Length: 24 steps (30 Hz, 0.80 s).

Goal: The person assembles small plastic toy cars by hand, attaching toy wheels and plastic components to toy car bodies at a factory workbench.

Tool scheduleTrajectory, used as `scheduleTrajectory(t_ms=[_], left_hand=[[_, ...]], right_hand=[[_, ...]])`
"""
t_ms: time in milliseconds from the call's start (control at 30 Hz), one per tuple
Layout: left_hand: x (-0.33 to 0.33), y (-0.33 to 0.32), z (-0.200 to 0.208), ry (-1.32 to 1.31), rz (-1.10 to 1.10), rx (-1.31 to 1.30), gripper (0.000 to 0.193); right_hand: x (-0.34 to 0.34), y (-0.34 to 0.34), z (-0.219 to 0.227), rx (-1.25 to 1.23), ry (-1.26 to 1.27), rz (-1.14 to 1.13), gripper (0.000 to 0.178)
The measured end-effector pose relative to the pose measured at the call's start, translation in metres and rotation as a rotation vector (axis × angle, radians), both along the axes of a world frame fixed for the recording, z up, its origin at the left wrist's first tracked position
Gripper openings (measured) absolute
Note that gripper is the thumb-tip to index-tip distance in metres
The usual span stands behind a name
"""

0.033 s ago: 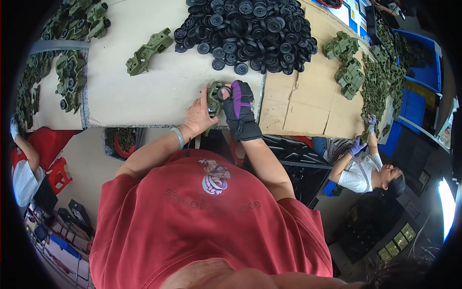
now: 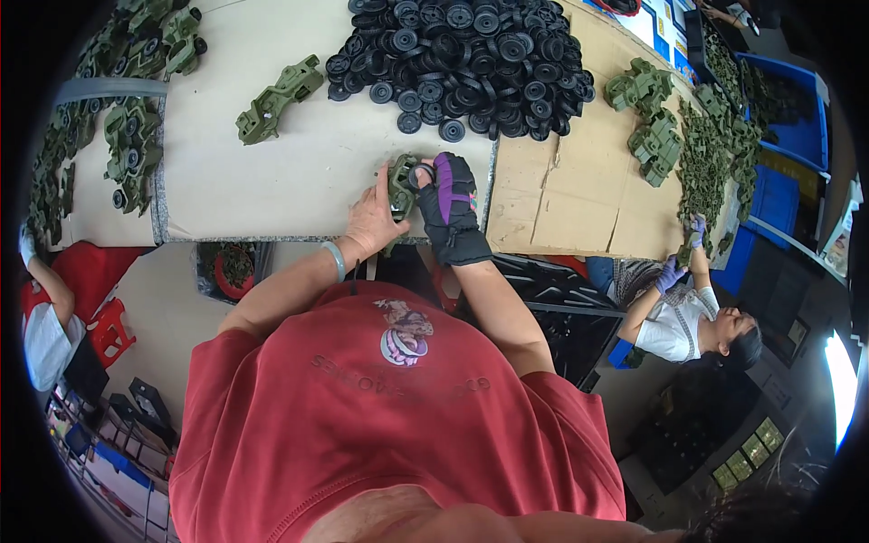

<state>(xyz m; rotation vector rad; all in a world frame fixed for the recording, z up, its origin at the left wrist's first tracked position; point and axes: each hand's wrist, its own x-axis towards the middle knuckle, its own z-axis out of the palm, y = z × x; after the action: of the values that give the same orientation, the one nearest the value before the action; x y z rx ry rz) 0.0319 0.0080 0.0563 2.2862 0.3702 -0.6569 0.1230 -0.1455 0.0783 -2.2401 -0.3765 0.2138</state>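
At the table's near edge my left hand (image 2: pixel 369 219), bare with a band at the wrist, is closed around an olive-green toy vehicle body (image 2: pixel 401 194). My right hand (image 2: pixel 450 204) wears a black and purple glove that leaves the fingertips bare. Its thumb and fingers grip a black toy wheel (image 2: pixel 421 173) against the right side of that body. Whether the wheel sits on an axle I cannot tell. A big heap of black wheels (image 2: pixel 462 68) lies just beyond my hands. Another green vehicle body (image 2: pixel 278 100) rests on the cardboard to the far left.
Green vehicles with black wheels (image 2: pixel 133 149) crowd the left side. On the right are loose green bodies (image 2: pixel 655 145) and a pile of small green parts (image 2: pixel 711 172). A co-worker in purple gloves (image 2: pixel 670 273) works at the right edge; another person's arm (image 2: pixel 52 282) shows at left.
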Motion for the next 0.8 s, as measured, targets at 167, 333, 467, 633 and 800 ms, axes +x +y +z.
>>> scheduleTrajectory(t_ms=[167,333,467,633,800], left_hand=[[0.004,0.0,0.003,0.011,0.016,-0.024,0.13],[0.0,-0.002,0.002,-0.034,0.015,0.001,0.129],[0.005,-0.002,0.003,-0.009,0.015,-0.022,0.122],[-0.015,-0.008,-0.037,-0.085,-0.011,0.057,0.111],[-0.003,-0.009,-0.022,-0.151,0.065,-0.068,0.11]], right_hand=[[-0.002,-0.003,-0.004,0.151,0.036,-0.033,0.027],[0.025,0.001,0.003,0.149,-0.13,-0.101,0.023],[0.054,0.048,0.02,-0.172,-0.393,0.407,0.019],[0.06,0.061,0.018,-0.27,-0.382,0.583,0.019],[0.061,0.063,-0.012,-0.189,-0.14,0.067,0.026]])
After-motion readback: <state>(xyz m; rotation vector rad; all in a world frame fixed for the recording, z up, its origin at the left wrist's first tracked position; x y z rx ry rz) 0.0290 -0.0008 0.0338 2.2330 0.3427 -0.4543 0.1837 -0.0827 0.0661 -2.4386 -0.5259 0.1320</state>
